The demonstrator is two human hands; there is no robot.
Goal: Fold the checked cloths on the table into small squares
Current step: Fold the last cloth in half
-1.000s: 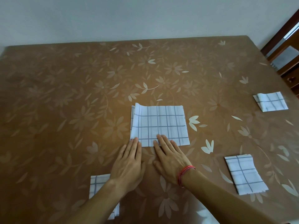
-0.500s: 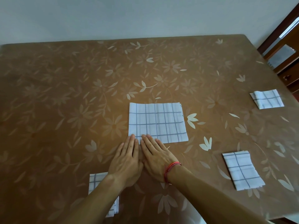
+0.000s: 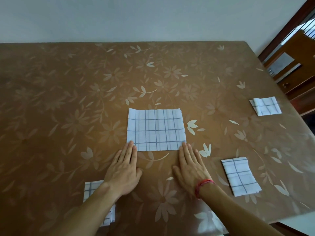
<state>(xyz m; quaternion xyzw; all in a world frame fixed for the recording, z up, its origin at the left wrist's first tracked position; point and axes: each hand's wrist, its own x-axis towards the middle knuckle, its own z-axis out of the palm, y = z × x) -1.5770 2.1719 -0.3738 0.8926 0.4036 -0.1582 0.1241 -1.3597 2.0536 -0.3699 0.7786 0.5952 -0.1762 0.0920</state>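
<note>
The left hand (image 3: pixel 123 169) and right hand (image 3: pixel 191 167) just slid apart along the checked cloth (image 3: pixel 156 130), fingers (image 3: pixel 130 149) flat, gripping nothing; the crease seems pressed.

The large white cloth with grey checks (image 3: pixel 156 129) lies flat in the centre. Three small folded checked ones lie well apart: far-right square (image 3: pixel 265 106), near-right square (image 3: pixel 239 176), and near-left square (image 3: pixel 90 188), partly hidden.

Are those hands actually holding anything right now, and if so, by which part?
Nothing is gripped. The left hand and right hand lie flat, with straight fingers touching the near corners of the middle checked cloth.
</note>
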